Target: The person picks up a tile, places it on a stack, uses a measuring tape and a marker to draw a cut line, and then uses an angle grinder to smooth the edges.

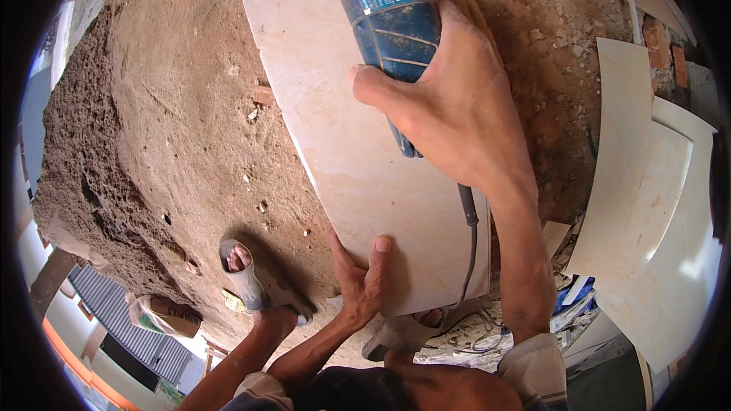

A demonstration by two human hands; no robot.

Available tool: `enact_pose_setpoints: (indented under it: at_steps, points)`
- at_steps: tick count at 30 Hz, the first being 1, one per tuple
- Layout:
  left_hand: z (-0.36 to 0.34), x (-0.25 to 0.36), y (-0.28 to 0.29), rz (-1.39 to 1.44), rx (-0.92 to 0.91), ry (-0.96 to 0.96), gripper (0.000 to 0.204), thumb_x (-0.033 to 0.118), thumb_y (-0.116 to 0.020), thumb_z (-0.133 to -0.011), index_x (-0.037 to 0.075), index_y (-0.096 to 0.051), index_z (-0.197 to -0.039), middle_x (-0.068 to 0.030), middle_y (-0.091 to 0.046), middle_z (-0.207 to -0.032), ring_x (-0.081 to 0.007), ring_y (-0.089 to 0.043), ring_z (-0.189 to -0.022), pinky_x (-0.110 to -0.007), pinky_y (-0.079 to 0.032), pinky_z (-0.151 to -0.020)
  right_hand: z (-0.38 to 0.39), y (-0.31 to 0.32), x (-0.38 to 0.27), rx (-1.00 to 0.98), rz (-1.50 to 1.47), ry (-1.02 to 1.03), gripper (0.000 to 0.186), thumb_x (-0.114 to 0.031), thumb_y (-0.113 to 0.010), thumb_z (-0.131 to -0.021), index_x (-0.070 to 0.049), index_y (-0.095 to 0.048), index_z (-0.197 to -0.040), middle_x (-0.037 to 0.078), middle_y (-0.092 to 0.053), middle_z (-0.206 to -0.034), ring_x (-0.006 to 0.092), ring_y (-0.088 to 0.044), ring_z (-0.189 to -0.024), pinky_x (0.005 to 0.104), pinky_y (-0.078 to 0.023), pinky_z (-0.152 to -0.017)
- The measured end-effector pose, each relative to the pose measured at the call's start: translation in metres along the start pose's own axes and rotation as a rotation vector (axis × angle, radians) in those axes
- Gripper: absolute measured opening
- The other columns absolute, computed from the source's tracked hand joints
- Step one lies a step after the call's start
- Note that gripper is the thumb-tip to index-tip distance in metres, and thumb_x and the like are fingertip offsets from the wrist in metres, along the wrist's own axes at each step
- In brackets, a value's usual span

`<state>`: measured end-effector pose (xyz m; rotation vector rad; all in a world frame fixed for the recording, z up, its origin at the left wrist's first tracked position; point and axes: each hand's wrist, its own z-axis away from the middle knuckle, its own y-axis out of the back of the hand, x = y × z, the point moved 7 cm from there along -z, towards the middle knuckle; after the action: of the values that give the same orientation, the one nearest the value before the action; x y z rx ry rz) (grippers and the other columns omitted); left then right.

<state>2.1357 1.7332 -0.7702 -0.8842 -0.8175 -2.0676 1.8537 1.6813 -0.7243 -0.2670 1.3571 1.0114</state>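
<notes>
My right hand [464, 99] is wrapped round the blue body of an angle grinder [400, 27]. Its head runs past the top of the picture, so the disc is hidden. A dark cord [472, 247] trails from its rear end toward me. Beneath the grinder lies a long, cream-coloured tile [335, 133] with faint marbling. At the near left edge of this tile, my left hand [362, 281] grips it, thumb on the top face and the other fingers partly hidden at the edge.
Brown, dusty ground [205, 99] surrounds the tile. Several cut tile pieces [628, 167] are stacked at the right, near broken bricks [679, 67] and rubble. My slippered left foot [255, 274] is beside the tile. A sand mound [84, 129] and a bag [164, 314] are at left.
</notes>
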Motion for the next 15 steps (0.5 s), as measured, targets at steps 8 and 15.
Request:
enact_pose_setpoints:
  at_steps: [8,15]
  points:
    - [0.0,0.0019,0.0012,-0.035,0.007,-0.021,0.078,0.043,-0.077,-0.103,-0.005,-0.04,-0.152,-0.0199,-0.058,-0.133,-0.0268,-0.057,-0.121,-0.046,-0.047,-0.106,0.0005,0.0023,-0.0013,0.007,-0.004,0.009,0.052,-0.034,-0.087,-0.082,0.002,-0.067,-0.113,0.013,-0.069,-0.089,0.024,-0.07,-0.076,0.0414,-0.058,-0.073]
    - [0.0003,0.0014,0.0011,-0.051,-0.001,-0.011,0.078,0.045,-0.076,-0.103,-0.005,-0.04,-0.151,-0.021,-0.058,-0.132,-0.0276,-0.057,-0.12,-0.046,-0.047,-0.106,-0.0024,0.0016,0.0002,-0.052,0.022,-0.056,0.053,-0.036,-0.085,-0.081,0.004,-0.067,-0.111,0.017,-0.071,-0.092,0.0259,-0.071,-0.078,0.0421,-0.058,-0.076]
